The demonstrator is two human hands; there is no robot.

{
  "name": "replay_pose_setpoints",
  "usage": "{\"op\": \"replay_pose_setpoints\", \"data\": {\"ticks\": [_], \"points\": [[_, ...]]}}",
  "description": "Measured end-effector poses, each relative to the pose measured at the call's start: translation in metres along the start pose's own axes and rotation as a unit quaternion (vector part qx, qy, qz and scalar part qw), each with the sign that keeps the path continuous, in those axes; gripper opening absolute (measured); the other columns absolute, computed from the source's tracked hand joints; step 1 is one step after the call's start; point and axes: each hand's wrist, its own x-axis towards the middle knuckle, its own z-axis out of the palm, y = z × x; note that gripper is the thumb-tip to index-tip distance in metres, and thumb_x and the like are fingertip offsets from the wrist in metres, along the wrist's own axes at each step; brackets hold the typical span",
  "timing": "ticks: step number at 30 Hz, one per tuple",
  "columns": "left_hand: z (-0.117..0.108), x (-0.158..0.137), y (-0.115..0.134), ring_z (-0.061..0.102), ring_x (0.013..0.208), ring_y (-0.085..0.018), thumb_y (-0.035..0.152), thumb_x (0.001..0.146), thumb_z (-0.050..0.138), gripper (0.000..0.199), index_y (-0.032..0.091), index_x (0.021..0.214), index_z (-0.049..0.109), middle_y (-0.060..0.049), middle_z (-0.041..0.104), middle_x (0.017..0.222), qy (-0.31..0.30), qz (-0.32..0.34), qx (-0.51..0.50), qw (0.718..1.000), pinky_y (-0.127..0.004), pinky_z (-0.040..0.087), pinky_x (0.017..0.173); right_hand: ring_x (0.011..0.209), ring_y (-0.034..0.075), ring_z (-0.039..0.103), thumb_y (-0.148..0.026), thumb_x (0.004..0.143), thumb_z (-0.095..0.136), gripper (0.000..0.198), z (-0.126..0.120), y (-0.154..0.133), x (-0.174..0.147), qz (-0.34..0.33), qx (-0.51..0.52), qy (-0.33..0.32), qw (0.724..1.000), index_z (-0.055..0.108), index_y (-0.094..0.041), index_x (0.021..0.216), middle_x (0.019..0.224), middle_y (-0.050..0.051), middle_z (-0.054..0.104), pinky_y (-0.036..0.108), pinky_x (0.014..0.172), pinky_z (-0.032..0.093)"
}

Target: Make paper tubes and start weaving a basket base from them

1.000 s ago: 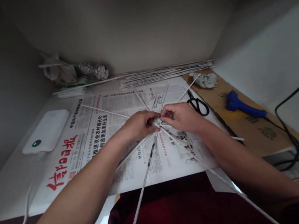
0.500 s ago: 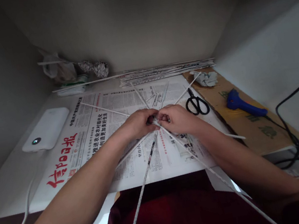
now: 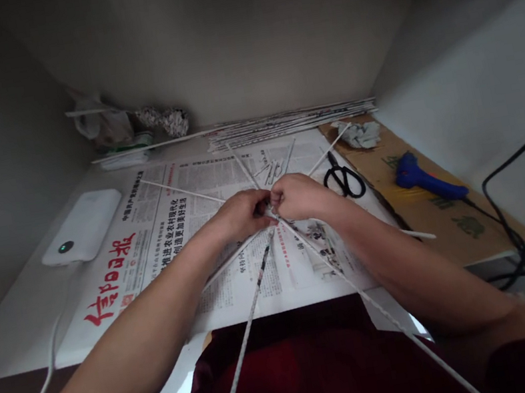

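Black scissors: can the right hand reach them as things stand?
Probably yes: the scissors lie close beside the right hand, mostly uncovered, though it is occupied where the paper sticks meet.

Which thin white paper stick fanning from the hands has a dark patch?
The thin whitish paper stick running to the bottom edge left of centre: black marks its upper part; the other fanned sticks look mostly pale.

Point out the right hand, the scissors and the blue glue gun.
Right hand [image 3: 296, 197]: head view, on the back of the hand.
Scissors [image 3: 345, 180]: head view, where the handle loops meet.
Blue glue gun [image 3: 427, 182]: head view, mid-body.
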Motion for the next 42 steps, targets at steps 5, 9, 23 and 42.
{"op": "replay_pose_setpoints", "data": {"ticks": [5, 9, 23, 42], "points": [[0.0, -0.001, -0.001, 0.054, 0.072, -0.015, 0.029, 0.071, 0.069, 0.054, 0.016, 0.122, 0.056, -0.002, 0.061, 0.085, -0.001, 0.005, -0.029, 1.0, -0.026, 0.04, 0.066, 0.063, 0.014, 0.059, -0.025, 0.065, 0.069, 0.007, 0.002, 0.022, 0.005, 0.035, 0.095, -0.006, 0.995, 0.072, -0.02, 0.07, 0.066, 0.0, 0.068, 0.023, 0.053, 0.037], [0.002, -0.002, -0.004, 0.055, 0.072, -0.015, 0.031, 0.07, 0.071, 0.062, 0.018, 0.127, 0.051, -0.002, 0.06, 0.084, 0.0, -0.015, -0.048, 0.999, -0.025, 0.041, 0.066, 0.061, 0.012, 0.057, -0.031, 0.069, 0.069, 0.014, -0.009, 0.035, 0.006, 0.016, 0.147, 0.013, 0.989, 0.072, -0.018, 0.074, 0.066, -0.001, 0.066, 0.022, 0.053, 0.038], [0.001, -0.001, -0.001, 0.054, 0.072, -0.014, 0.029, 0.071, 0.069, 0.052, 0.017, 0.119, 0.054, -0.001, 0.061, 0.083, 0.005, 0.004, -0.028, 1.0, -0.025, 0.04, 0.065, 0.06, 0.013, 0.053, -0.017, 0.066, 0.067, 0.004, -0.007, 0.001, -0.016, -0.107, -0.022, -0.008, 0.994, 0.068, -0.019, 0.069, 0.068, 0.002, 0.064, 0.025, 0.055, 0.033], [0.0, -0.003, -0.005, 0.055, 0.073, -0.015, 0.034, 0.069, 0.072, 0.069, 0.017, 0.132, 0.047, -0.003, 0.061, 0.087, -0.007, -0.002, -0.057, 0.998, -0.026, 0.042, 0.067, 0.057, 0.01, 0.048, -0.029, 0.073, 0.066, 0.014, -0.023, 0.03, -0.009, -0.092, 0.137, -0.021, 0.986, 0.069, -0.017, 0.079, 0.062, -0.003, 0.057, 0.023, 0.056, 0.033]]}}
